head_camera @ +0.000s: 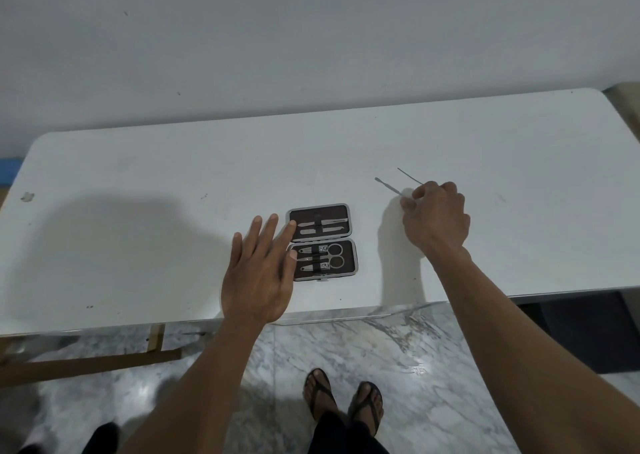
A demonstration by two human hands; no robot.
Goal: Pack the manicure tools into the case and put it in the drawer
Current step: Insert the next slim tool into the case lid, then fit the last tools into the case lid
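A small manicure case [349, 267] lies open flat on the white table [138, 183], brown inside with a grey rim. Its far half holds two slim metal tools under a strap; its near half holds scissors [333, 255] and clippers. My left hand [258, 277] rests flat at the case's left edge, fingers spread, fingertips touching the rim. To the right, my right hand [437, 216] pinches a thin metal pusher [388, 186] between thumb and forefinger. A second thin metal tool [409, 175] sticks out just behind that hand; whether the hand holds it too is unclear.
The table's near edge runs just under my left wrist. Below it lie a marble floor, wooden table legs [86, 360] at the left and a dark opening [581, 329] under the table at the right. My sandalled feet [343, 401] stand close to the table.
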